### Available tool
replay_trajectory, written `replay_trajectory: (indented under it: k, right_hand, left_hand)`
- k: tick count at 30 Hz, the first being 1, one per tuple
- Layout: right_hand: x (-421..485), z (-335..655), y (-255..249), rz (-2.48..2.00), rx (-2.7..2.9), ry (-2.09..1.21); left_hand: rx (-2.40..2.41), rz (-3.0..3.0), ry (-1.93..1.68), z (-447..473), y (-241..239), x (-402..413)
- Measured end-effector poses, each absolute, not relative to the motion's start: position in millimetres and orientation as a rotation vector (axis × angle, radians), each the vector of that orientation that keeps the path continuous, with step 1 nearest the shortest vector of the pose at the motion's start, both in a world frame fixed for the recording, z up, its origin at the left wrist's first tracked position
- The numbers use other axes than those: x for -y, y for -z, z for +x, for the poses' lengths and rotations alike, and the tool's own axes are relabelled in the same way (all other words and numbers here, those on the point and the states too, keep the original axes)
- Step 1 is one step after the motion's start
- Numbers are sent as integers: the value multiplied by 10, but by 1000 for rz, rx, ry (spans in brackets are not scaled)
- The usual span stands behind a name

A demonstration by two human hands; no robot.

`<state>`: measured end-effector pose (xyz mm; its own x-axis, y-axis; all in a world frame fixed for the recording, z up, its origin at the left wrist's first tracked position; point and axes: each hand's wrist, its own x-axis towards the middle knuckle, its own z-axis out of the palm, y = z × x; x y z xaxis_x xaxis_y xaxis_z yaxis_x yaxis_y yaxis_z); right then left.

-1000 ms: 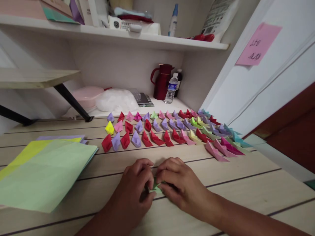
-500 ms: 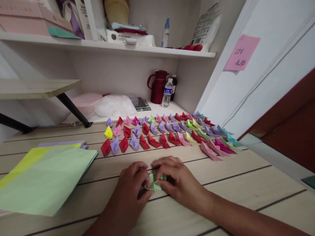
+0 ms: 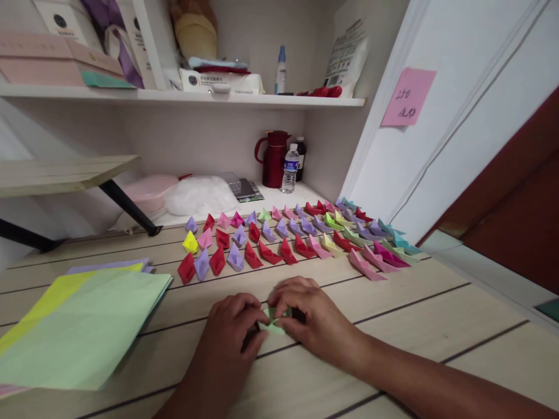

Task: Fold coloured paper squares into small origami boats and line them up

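Between my two hands, low over the wooden table, is a small piece of folded light green paper. My left hand pinches its left side with curled fingers. On the right side, my right hand grips the paper between thumb and fingers, covering part of it. The exact fold is partly hidden by my fingertips. Just beyond my hands, folded paper boats stand in rows, among them a red boat, a purple boat and a pink boat.
A stack of coloured paper sheets, light green sheet on top, lies at the left. Behind the boats stand a red jug and a water bottle. A raised wooden stand on black legs is at left.
My fingers have shifted slightly on the green paper, the left fingertips reaching further over it. The camera view has tilted a little, and the boats stay in place.
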<state>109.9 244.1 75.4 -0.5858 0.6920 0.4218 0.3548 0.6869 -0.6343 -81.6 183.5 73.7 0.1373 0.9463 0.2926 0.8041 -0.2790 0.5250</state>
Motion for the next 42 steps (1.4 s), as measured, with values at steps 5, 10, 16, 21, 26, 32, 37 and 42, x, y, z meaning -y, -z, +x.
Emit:
replay_trajectory:
  k: [5,10,16,21,26,32,37,42]
  right_hand:
    - [-2437,1086,-725,-765,2248,-611]
    - [-2430,1094,-731,-791,2269,-612]
    - [-2453,1112,-731,-742,2305,-599]
    - [-2432,1105,-732,-784,2299,-564]
    - [-2410,1108,-725,-807,2268,-507]
    - [-2413,1114,-723,-781,2255,-580]
    - [-2410,1118,-734,-789,2203,-630]
    - [-2417,1122,-766,-907,2101,-813]
  left_hand:
    - [-1694,2222,-832,-774,-728,-1856]
    - [-1722,2137,-837,-778,-742,-1870]
    - [-1749,2193,-819,-797,-742,-1848]
    - [-1799,2296,-795,-777,-752,-1829]
    - [-1829,2415,-779,-780,-750,-1812]
    - [-1666,2620,-782,-793,-783,-1791]
    - [-1570,2680,-850,-783,-845,-1774]
    - [-1534,2681,-895,-765,-805,-1780]
